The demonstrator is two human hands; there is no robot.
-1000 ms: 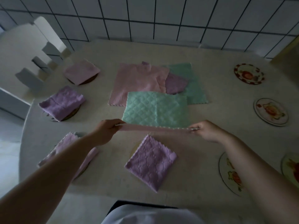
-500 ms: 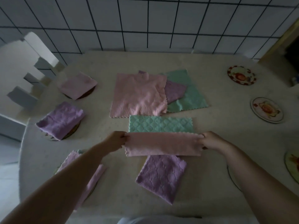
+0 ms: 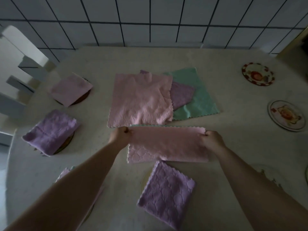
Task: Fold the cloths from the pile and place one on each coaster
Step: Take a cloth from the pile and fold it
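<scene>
Two hands held the pink cloth [image 3: 166,144] by its far corners: the left hand [image 3: 119,136] pinched the far-left corner and the right hand [image 3: 212,140] pinched the far-right corner, with fingers closed on the fabric. The cloth lay toward the near edge of the desk [image 3: 233,147], folded into a wide strip, and a sliver of a green cloth [image 3: 145,125] showed along its far edge. Judged from its drape and wrinkling, the fabric was light, soft and limp, with no stiffness of its own; it would sag wherever unsupported and was not fragile. Corner grips, kept taut between both hands, appeared the best hold for keeping the edges aligned. The surface appeared plush with a quilted diamond pattern, and the border was scalloped. The remaining pile [image 3: 141,99] lay just beyond, at the middle of the desk, with a flat pink sheet on top. A folded purple cloth [image 3: 166,194] sat nearer the front edge. Bare coasters [image 3: 285,115] remained near the right edge.
</scene>
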